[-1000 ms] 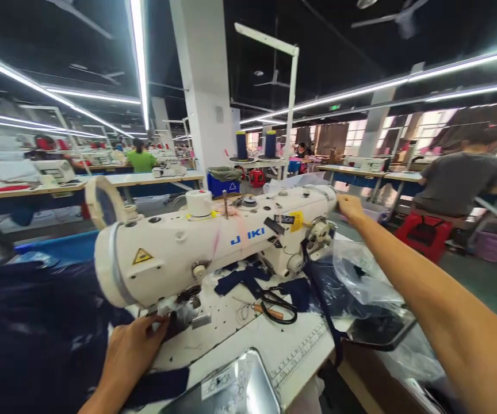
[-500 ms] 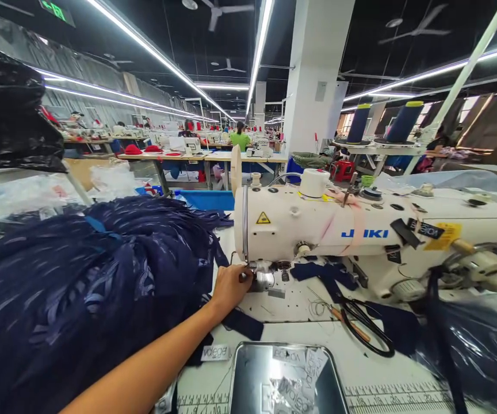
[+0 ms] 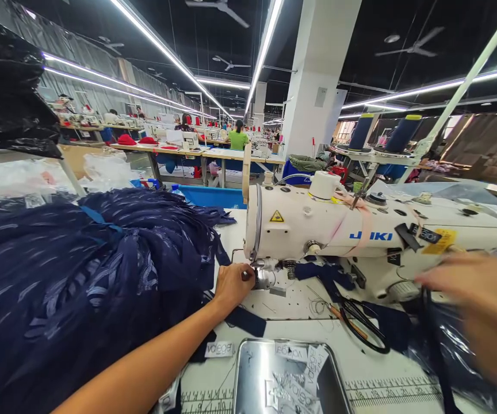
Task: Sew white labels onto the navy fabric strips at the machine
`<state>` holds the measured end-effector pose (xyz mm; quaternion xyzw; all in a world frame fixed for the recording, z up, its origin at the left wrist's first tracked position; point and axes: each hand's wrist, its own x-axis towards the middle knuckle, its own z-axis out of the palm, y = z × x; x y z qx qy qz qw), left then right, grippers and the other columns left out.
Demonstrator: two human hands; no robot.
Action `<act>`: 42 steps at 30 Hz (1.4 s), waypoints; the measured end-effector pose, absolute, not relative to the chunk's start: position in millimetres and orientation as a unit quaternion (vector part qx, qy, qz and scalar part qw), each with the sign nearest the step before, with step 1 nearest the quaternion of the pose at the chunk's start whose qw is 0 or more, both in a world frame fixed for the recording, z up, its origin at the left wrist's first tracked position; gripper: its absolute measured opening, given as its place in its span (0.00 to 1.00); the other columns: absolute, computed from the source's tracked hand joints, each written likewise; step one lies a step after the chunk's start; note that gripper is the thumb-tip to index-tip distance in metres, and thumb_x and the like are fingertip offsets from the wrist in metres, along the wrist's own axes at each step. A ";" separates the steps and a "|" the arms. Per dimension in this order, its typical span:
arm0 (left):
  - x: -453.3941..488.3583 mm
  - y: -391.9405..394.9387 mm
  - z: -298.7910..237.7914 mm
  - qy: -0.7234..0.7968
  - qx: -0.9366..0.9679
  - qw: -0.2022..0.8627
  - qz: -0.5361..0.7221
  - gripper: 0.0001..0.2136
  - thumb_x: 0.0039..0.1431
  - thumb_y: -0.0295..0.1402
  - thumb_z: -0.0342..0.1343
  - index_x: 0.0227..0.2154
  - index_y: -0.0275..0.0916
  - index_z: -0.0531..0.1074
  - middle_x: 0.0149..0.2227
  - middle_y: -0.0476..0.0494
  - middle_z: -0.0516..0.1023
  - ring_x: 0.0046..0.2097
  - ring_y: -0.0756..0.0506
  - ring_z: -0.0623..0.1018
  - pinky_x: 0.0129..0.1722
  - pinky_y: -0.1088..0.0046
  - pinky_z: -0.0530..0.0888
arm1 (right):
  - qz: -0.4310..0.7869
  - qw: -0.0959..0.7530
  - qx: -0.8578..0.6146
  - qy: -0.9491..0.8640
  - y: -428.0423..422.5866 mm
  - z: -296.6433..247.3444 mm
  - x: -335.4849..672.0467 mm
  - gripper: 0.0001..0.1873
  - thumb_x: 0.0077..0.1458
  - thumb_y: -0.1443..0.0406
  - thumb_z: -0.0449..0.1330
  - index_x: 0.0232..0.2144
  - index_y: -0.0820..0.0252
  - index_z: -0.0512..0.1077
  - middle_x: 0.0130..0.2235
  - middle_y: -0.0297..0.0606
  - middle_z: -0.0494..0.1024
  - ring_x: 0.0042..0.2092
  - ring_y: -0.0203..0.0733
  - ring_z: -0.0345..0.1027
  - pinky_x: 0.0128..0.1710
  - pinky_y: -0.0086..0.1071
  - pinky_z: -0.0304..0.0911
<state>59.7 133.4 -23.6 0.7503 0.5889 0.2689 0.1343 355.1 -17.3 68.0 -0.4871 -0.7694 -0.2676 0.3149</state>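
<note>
A white Juki sewing machine (image 3: 360, 233) stands on the white table (image 3: 300, 328). My left hand (image 3: 231, 284) reaches to its needle end, fingers curled against the metal presser foot (image 3: 262, 277) with dark navy cloth (image 3: 242, 319) under the palm. My right hand (image 3: 485, 305) comes in at the right edge, blurred by motion, in front of the machine's handwheel end. Black-handled scissors (image 3: 360, 326) lie on the table between my hands.
A big heap of navy patterned fabric (image 3: 80, 282) fills the left. A metal tray (image 3: 287, 376) with "Valege" labels sits at the front edge. Clear plastic bag (image 3: 459, 339) at right. Two blue thread cones (image 3: 382, 133) stand behind. Other workers sit at far tables.
The view swung left, then steadied. My left hand stayed at the presser foot. My right hand left the machine's far end, went out of sight, and now re-enters at the right.
</note>
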 end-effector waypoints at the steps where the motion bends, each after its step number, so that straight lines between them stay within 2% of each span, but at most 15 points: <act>1: 59.9 132.9 -23.0 0.588 0.751 0.135 0.269 0.06 0.46 0.27 0.52 0.25 0.39 0.74 0.25 0.49 0.77 0.31 0.48 0.75 0.37 0.72 0.63 | -0.229 0.293 -0.433 -0.821 -10.2 63.4 328.2 0.12 0.57 0.62 0.45 0.39 0.47 0.67 0.36 0.37 0.74 0.41 0.40 0.67 0.45 0.35 0.61; 2: 60.2 132.5 -22.4 0.587 0.752 0.135 0.268 0.06 0.45 0.27 0.52 0.25 0.39 0.74 0.26 0.49 0.77 0.31 0.48 0.75 0.37 0.73 0.63 | -0.177 0.260 -0.352 -0.882 -3.1 55.9 302.8 0.13 0.56 0.65 0.46 0.41 0.50 0.67 0.34 0.38 0.75 0.39 0.41 0.68 0.46 0.38 0.60; 3: 60.4 132.2 -22.0 0.586 0.753 0.135 0.267 0.06 0.45 0.26 0.52 0.24 0.39 0.74 0.26 0.49 0.77 0.32 0.48 0.75 0.36 0.73 0.63 | -0.117 0.237 -0.343 -0.901 4.0 46.0 280.2 0.14 0.55 0.70 0.46 0.41 0.53 0.66 0.33 0.37 0.75 0.36 0.39 0.69 0.48 0.38 0.59; 7: 60.6 132.4 -21.8 0.582 0.757 0.133 0.265 0.06 0.45 0.26 0.52 0.24 0.39 0.74 0.26 0.49 0.77 0.31 0.49 0.74 0.34 0.75 0.64 | -0.009 0.265 -0.408 -0.873 36.1 1.0 232.9 0.17 0.55 0.73 0.43 0.43 0.59 0.65 0.36 0.38 0.76 0.36 0.38 0.70 0.49 0.40 0.59; 12: 60.0 134.5 -24.4 0.578 0.763 0.126 0.261 0.06 0.46 0.27 0.51 0.23 0.39 0.74 0.25 0.49 0.76 0.30 0.49 0.74 0.31 0.75 0.63 | -0.002 0.223 -0.445 -0.867 68.7 -25.7 241.2 0.17 0.55 0.71 0.44 0.45 0.61 0.64 0.42 0.42 0.74 0.44 0.40 0.66 0.52 0.45 0.52; 16: 59.8 135.3 -25.7 0.578 0.762 0.126 0.265 0.06 0.45 0.27 0.52 0.23 0.39 0.74 0.25 0.49 0.76 0.30 0.48 0.74 0.31 0.75 0.62 | -0.039 0.202 -0.509 -0.836 78.7 -26.9 253.3 0.15 0.55 0.70 0.44 0.38 0.64 0.69 0.37 0.44 0.75 0.41 0.44 0.67 0.50 0.48 0.51; 20: 60.5 134.7 -24.8 0.575 0.762 0.128 0.267 0.06 0.44 0.26 0.52 0.22 0.39 0.73 0.25 0.49 0.76 0.31 0.48 0.74 0.32 0.74 0.62 | -0.009 0.252 -0.511 -0.822 84.4 -26.9 245.4 0.15 0.55 0.69 0.44 0.33 0.61 0.71 0.34 0.42 0.75 0.39 0.44 0.67 0.48 0.44 0.55; 24: 61.6 134.2 -23.8 0.574 0.764 0.127 0.266 0.06 0.44 0.26 0.51 0.22 0.39 0.73 0.24 0.49 0.76 0.30 0.48 0.74 0.31 0.74 0.62 | 0.172 0.353 -0.540 -0.745 99.2 -31.1 221.1 0.13 0.54 0.67 0.46 0.31 0.60 0.72 0.35 0.40 0.76 0.40 0.42 0.68 0.43 0.36 0.61; 27: 62.0 135.1 -24.3 0.577 0.762 0.123 0.268 0.06 0.45 0.26 0.51 0.22 0.38 0.73 0.24 0.48 0.76 0.30 0.48 0.74 0.31 0.74 0.61 | 0.274 0.378 -0.585 -0.663 116.3 -33.7 205.3 0.13 0.52 0.68 0.48 0.27 0.62 0.72 0.32 0.40 0.77 0.37 0.41 0.70 0.40 0.33 0.63; 34: 62.4 136.6 -24.8 0.578 0.760 0.124 0.270 0.06 0.46 0.26 0.51 0.22 0.38 0.73 0.25 0.49 0.76 0.30 0.48 0.74 0.30 0.75 0.61 | 0.277 0.376 -0.606 -0.643 139.7 -33.0 191.8 0.11 0.48 0.71 0.50 0.31 0.62 0.72 0.34 0.39 0.77 0.38 0.40 0.70 0.38 0.30 0.64; 42: 62.8 137.8 -26.1 0.576 0.759 0.126 0.277 0.06 0.46 0.27 0.51 0.23 0.39 0.73 0.22 0.50 0.75 0.29 0.48 0.73 0.27 0.75 0.59 | 0.241 0.325 -0.620 -0.672 140.5 -39.9 198.5 0.11 0.50 0.67 0.50 0.27 0.62 0.72 0.25 0.38 0.75 0.30 0.42 0.69 0.29 0.30 0.63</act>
